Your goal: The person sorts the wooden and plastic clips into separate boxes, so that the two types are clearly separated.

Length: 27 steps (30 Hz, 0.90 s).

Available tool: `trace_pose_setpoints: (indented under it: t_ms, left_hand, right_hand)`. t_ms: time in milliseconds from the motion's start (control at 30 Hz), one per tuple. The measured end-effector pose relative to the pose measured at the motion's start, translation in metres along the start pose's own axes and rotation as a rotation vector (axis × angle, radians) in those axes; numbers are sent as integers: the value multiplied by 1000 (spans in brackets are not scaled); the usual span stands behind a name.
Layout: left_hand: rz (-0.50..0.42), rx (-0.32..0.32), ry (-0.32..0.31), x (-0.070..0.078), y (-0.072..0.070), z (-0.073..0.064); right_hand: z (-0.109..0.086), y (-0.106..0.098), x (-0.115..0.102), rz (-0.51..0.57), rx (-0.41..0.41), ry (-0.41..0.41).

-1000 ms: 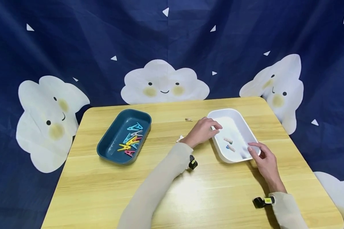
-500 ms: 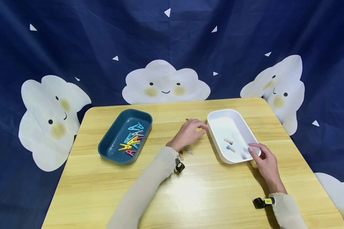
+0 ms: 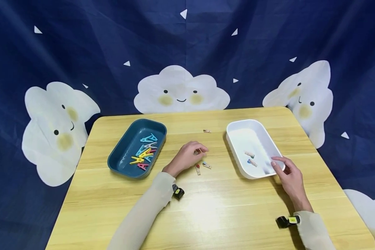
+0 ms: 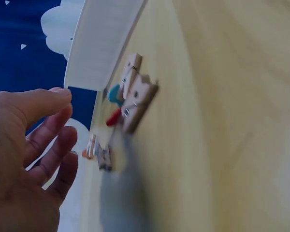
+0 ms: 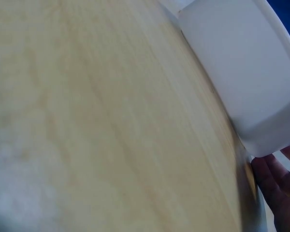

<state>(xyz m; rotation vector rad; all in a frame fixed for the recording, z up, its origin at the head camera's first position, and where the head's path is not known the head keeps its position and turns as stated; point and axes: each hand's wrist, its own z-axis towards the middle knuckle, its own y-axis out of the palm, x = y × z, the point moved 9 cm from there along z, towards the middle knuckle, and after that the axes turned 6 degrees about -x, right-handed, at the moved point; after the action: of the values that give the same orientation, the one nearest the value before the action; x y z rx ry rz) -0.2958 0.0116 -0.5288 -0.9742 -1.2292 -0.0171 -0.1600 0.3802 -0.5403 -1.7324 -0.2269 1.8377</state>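
Note:
My left hand (image 3: 187, 157) hovers above several small wooden clothespins, its fingers loosely bent and nothing between them. A clothespin with a red piece (image 3: 198, 169) and one with a blue piece (image 3: 207, 165) lie just in front of it; another is partly hidden by the fingers. In the left wrist view, the red-tipped clothespin (image 4: 137, 101) lies beyond the fingertips of the left hand (image 4: 38, 145). My right hand (image 3: 289, 177) grips the near right corner of the white tray (image 3: 237, 160). Inside that tray lie two wooden clothespins (image 3: 249, 154).
On the left stands a dark teal tray (image 3: 117, 152) holding several plastic clothespins (image 3: 145, 152) in yellow, blue and pink. One more wooden clothespin (image 3: 207, 131) lies toward the table's back edge. A blue cloud-print curtain (image 3: 112, 34) hangs behind the wooden table (image 3: 237, 215).
My left hand has moved left, from over the white tray's left rim to above the loose wooden clothespins. The right hand has stayed at the tray's corner.

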Motion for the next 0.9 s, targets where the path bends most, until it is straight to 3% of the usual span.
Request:
trace_pose_setpoints:
  t_ms: [233, 467, 633, 900]
  left_hand:
    - [21, -28, -23, -15, -1, -26]
    - [41, -83, -27, -23, 2, -43]
    - [57, -121, -25, -26, 7, -46]
    - [154, -136, 29, -23, 12, -44]
  right_hand:
    - [1, 0, 1, -1, 2, -6]
    - [0, 1, 0, -2, -3, 1]
    - [-1, 1, 0, -4, -8, 0]
    - [0, 0, 2, -13, 6, 4]
